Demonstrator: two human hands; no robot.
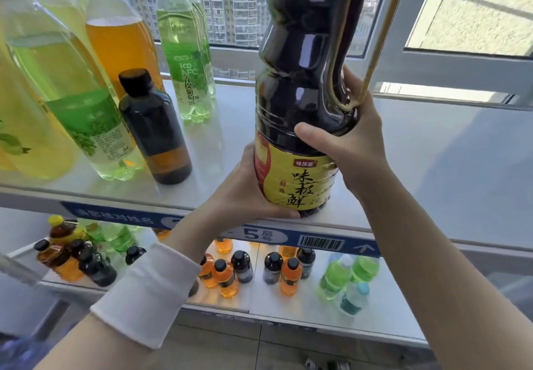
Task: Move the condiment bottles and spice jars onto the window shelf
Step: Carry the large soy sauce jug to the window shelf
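Note:
A large dark soy sauce bottle (pixel 305 81) with a yellow label and a side handle stands at the front edge of the white window shelf (pixel 432 167), its base touching or just above the shelf. My left hand (pixel 245 191) cups its lower left side near the base. My right hand (pixel 349 139) grips its right side just below the handle. A small dark bottle (pixel 153 127) with a black cap stands on the shelf to the left.
Tall green, yellow and orange drink bottles (pixel 184 52) crowd the shelf's left part. Bare shelf lies to the right of the big bottle. A lower shelf (pixel 274 300) holds several small orange, dark and green bottles. The window frame (pixel 432 66) runs behind.

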